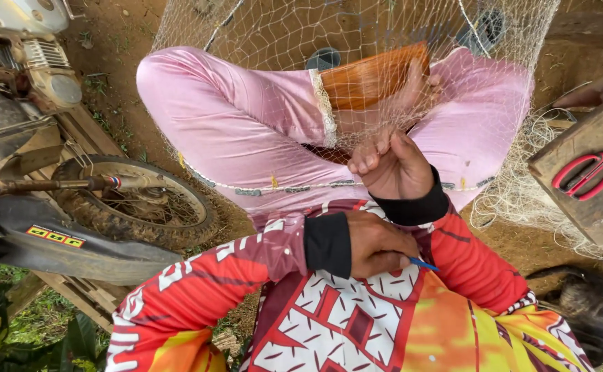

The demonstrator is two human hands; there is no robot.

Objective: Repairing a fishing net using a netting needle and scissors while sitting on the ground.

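I sit cross-legged in pink trousers with a pale fishing net draped over my knees. My right hand is raised in front of me, fingers pinched shut on the net's mesh. Just below it, my left hand is closed around a thin blue netting needle, whose tip pokes out to the right against my red and orange jersey. The net's weighted edge line runs across my lap. A brown ribbed piece lies under the net by my foot.
A muddy motorcycle wheel and engine stand close on the left. At the right, red-handled scissors lie on a wooden plank, with bunched net beneath. A dark furry animal is at the lower right. The ground is bare dirt.
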